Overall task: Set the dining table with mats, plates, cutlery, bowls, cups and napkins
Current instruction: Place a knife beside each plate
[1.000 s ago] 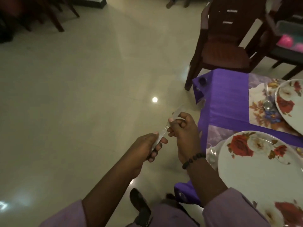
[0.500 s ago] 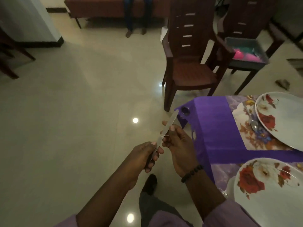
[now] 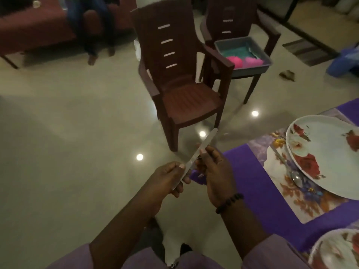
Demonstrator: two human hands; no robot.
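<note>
Knife [image 3: 198, 152]: flat, slim, dull metal, held tilted over the floor beside the counter [image 3: 252, 183]. Left hand [image 3: 167, 179] fingers curl round its handle; right hand [image 3: 215, 171] fingers pinch the blade. Round floral plate [image 3: 326, 152] on a printed mat [image 3: 303, 200].

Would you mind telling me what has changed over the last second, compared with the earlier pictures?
Mostly the view: the head has lifted, so the brown chair and the grey tub behind it now show fully. The right hand has loosened from a fist to fingertips on the knife. The left hand still grips its lower end, and the plate and spoon lie unmoved on the floral mat.
</note>
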